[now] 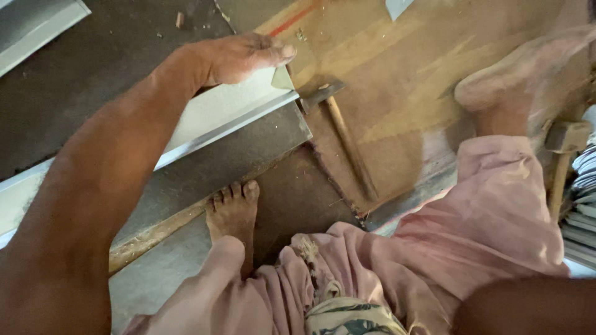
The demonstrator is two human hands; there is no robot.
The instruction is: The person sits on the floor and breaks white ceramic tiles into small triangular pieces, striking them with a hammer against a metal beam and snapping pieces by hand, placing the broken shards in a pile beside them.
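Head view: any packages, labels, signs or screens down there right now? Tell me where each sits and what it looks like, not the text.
None that can be made out: no package, label, sign or screen.
Left hand: rests on a long white board.
Hammer: lies on the brown sheet beside the board's end.
Pale sheet corner: top edge, too little shows to tell.

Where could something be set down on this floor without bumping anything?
Bare room lies on the brown board between the hammer and the raised foot, and on the dark panel left of the left hand. Around the white strip it is crowded.
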